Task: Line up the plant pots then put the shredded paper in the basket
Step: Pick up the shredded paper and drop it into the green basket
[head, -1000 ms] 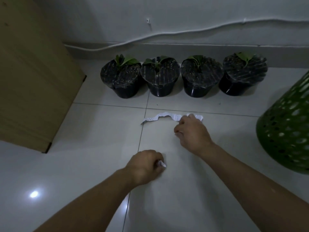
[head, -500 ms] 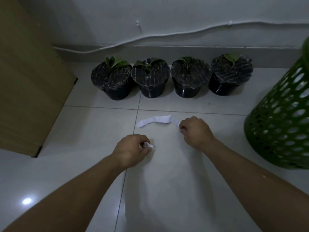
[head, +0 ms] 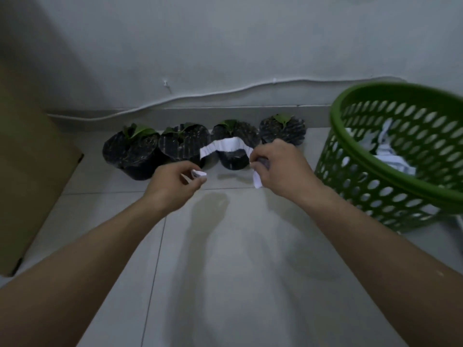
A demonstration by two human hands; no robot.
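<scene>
Open tile at 6 o'clock; edges crowded.
Basket [head: 390,156] blocks 3 o'clock, pots [head: 200,149] line 12, wooden panel [head: 27,159] walls 9.

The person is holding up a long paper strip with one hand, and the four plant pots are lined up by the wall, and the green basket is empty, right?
Not quite: the green basket isn't empty. The head view shows white shredded paper already inside it. The rest is right: the right hand holds up the long paper strip, and the four plant pots line the wall.

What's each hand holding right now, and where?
Left hand pinches a small paper scrap; right hand pinches the long paper strip near its right end.
</scene>
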